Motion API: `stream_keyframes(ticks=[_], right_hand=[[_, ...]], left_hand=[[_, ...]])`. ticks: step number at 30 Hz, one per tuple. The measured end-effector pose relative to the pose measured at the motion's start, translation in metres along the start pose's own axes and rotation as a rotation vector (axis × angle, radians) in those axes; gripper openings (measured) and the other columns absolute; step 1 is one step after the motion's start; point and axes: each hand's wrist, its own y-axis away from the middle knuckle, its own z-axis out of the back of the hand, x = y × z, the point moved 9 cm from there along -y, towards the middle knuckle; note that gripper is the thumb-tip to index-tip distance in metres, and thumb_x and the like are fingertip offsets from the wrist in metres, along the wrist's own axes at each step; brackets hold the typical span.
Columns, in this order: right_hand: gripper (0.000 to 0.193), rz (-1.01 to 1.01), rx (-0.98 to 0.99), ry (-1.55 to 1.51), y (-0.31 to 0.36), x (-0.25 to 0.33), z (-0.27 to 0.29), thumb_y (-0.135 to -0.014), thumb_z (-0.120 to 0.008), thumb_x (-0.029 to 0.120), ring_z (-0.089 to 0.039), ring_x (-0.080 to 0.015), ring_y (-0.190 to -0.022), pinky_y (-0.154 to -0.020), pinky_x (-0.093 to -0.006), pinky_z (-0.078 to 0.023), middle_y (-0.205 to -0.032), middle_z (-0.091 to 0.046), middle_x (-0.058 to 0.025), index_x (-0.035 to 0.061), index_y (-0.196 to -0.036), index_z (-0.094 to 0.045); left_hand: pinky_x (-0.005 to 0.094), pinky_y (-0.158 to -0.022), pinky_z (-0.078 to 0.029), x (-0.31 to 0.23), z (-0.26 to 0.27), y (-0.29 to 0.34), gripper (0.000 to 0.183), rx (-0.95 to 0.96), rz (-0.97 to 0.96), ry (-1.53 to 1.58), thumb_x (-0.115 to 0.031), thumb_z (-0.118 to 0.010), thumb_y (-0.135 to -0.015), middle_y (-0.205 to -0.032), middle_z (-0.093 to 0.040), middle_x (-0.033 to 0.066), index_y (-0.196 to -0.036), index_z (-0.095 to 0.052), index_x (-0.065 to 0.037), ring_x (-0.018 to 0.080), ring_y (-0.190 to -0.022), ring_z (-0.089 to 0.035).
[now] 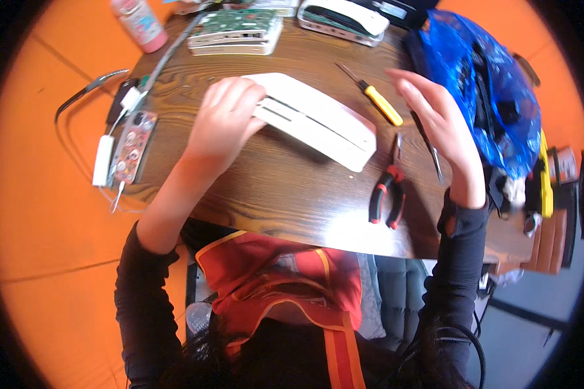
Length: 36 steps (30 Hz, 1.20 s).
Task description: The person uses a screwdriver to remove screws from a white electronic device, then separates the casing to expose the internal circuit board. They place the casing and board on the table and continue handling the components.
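My left hand is closed on the left end of a white plastic device casing with long slots along its side. The casing is tilted above the wooden table. To the right, my right hand is raised with nothing in it, its fingers stretched out and the thumb apart. Near that hand lies a screwdriver with a yellow handle. A thin dark tool with a metal tip is partly hidden beneath the right hand. Pliers with red and black handles rest closer to me.
At the back stand a white device with a bare green circuit board and another opened white device. A blue plastic bag bulges at the right. A phone, cables and a pink bottle line the left edge.
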Motion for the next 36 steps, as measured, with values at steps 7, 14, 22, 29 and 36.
stream_keyframes(ticks=[7, 14, 22, 29, 36], right_hand=[[0.017, -0.379, -0.291, 0.299, 0.11, -0.065, 0.029, -0.084, -0.062, 0.005, -0.058, -0.0139, -0.071, -0.062, -0.0249, -0.046, -0.083, -0.062, -0.0083, 0.003, -0.1, -0.067], [0.02, -0.193, -0.345, 0.305, 0.121, -0.035, 0.014, -0.079, -0.057, -0.006, -0.06, -0.0284, -0.073, -0.064, -0.0333, -0.048, -0.081, -0.057, -0.0135, 0.0062, -0.091, -0.067], [0.027, -0.074, -0.486, 0.76, 0.077, -0.067, 0.026, -0.077, -0.067, 0.012, -0.059, -0.0347, -0.081, -0.074, -0.0408, -0.048, -0.088, -0.061, -0.0176, 0.0044, -0.103, -0.064], [0.021, -0.347, -0.336, 0.7, 0.057, -0.07, 0.024, -0.075, -0.066, 0.007, -0.058, -0.0389, -0.08, -0.072, -0.0449, -0.048, -0.085, -0.06, -0.0215, 0.0009, -0.093, -0.057], [0.033, 0.047, -0.86, -0.289, 0.131, 0.046, 0.08, -0.09, -0.048, 0.004, -0.064, -0.0273, -0.081, -0.073, -0.0353, -0.057, -0.099, -0.061, -0.021, -0.0025, -0.123, -0.044]], left_hand=[[0.0402, -0.084, -0.043, -0.005, 0.009, 0.005, 0.045, 0.029, 0.08, -0.012, 0.002, -0.073, -0.058, -0.098, -0.055, 0.0134, -0.098, -0.054, -0.002, 0.0328, -0.096, -0.053], [0.04, -0.081, -0.042, -0.015, 0.03, 0.015, 0.043, 0.138, 0.149, -0.021, 0.005, -0.07, -0.06, -0.096, -0.054, 0.014, -0.099, -0.053, -0.001, 0.0338, -0.092, -0.051], [0.0402, -0.08, -0.041, -0.029, 0.048, 0.028, 0.043, 0.167, 0.222, -0.043, 0.005, -0.071, -0.057, -0.094, -0.054, 0.0141, -0.097, -0.055, -0.001, 0.0335, -0.091, -0.051], [0.0406, -0.077, -0.044, -0.033, 0.051, 0.035, 0.045, 0.147, 0.254, 0.015, 0.006, -0.07, -0.059, -0.099, -0.052, 0.0144, -0.101, -0.054, 0.002, 0.0341, -0.091, -0.051], [0.0408, -0.076, -0.044, -0.035, 0.05, 0.032, 0.046, 0.154, 0.248, 0.02, 0.006, -0.07, -0.058, -0.099, -0.052, 0.0136, -0.101, -0.055, 0.001, 0.0339, -0.091, -0.051]])
